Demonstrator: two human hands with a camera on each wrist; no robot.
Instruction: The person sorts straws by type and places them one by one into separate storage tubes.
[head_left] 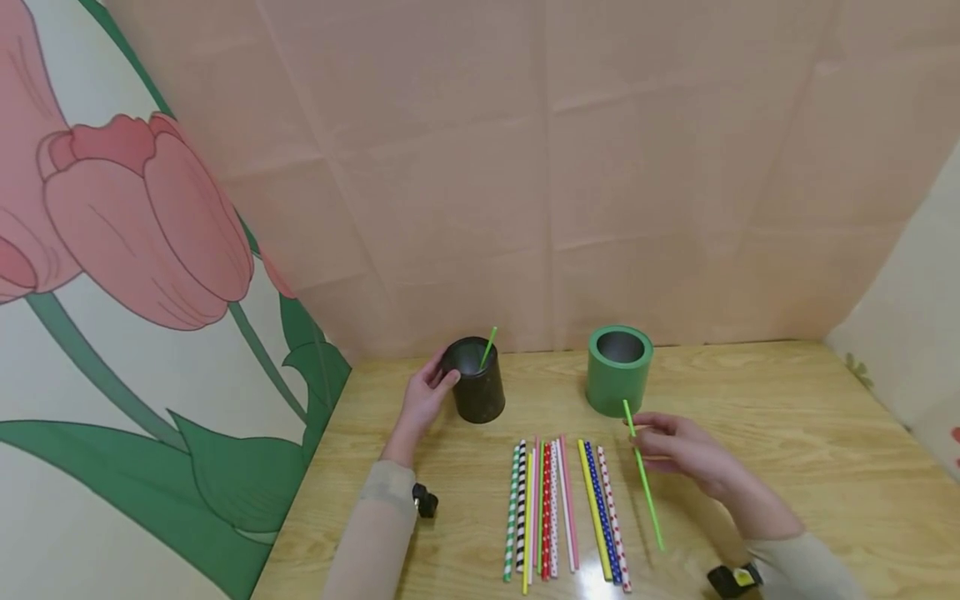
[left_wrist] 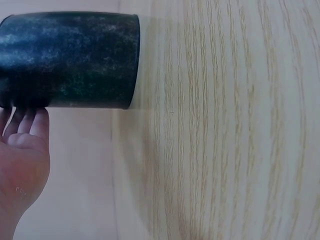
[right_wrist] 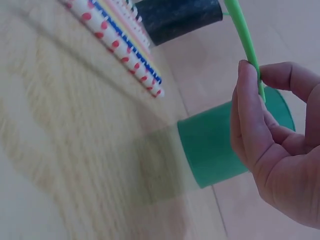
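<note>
My left hand (head_left: 426, 398) holds the left side of a black cylindrical cup (head_left: 482, 398), thumb near the rim and fingers round the back. One light green straw (head_left: 489, 348) leans inside that cup, its top above the rim. In the left wrist view, fingertips meet the side of the black cup (left_wrist: 70, 60). Between thumb and fingers, my right hand (head_left: 688, 450) pinches another light green straw (head_left: 645, 487) near its upper end; it slants down toward the front. Just behind this hand stands a green cylindrical cup (head_left: 617, 387), partly covered by the hand in the right wrist view.
Several patterned and plain straws (head_left: 546, 517) lie side by side at the middle of the wooden table (head_left: 750, 400). To their right is a smaller group with yellow, blue dotted (head_left: 604, 517) and red-dotted white straws. A pinkish sheet (head_left: 480, 208) covers the wall behind.
</note>
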